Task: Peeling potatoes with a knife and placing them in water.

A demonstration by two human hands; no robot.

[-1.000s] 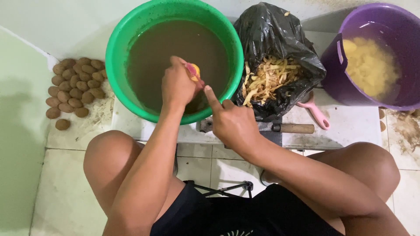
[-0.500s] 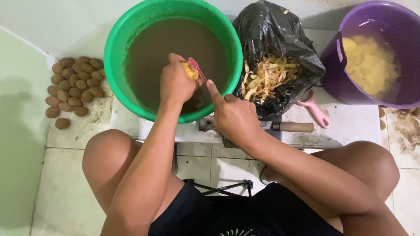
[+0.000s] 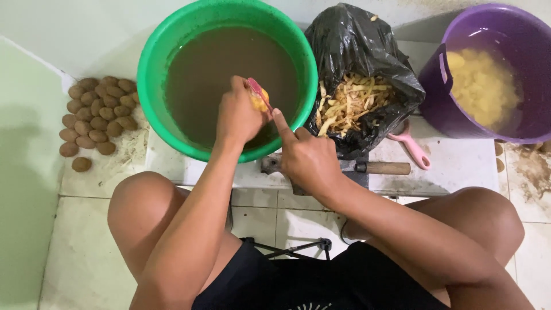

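Note:
My left hand [image 3: 238,117] grips a small yellow peeled potato [image 3: 259,102] over the brown water of the green basin [image 3: 152,80]. My right hand [image 3: 307,155] holds a pink-handled peeler [image 3: 256,90], index finger stretched along it, its head laid on the potato. Both hands hover above the basin's near rim, just left of a black bag [image 3: 359,46] filled with pale peelings [image 3: 353,103].
A heap of unpeeled brown potatoes [image 3: 97,117] lies on the floor at left. A purple bucket [image 3: 516,63] with peeled potatoes in water stands at right. A wooden-handled knife [image 3: 381,167] and a pink tool [image 3: 410,147] lie on the tile slab. My bare knees frame the bottom.
Both hands have stayed over the basin; the peeler has shifted slightly on the potato, and the view has drifted a little.

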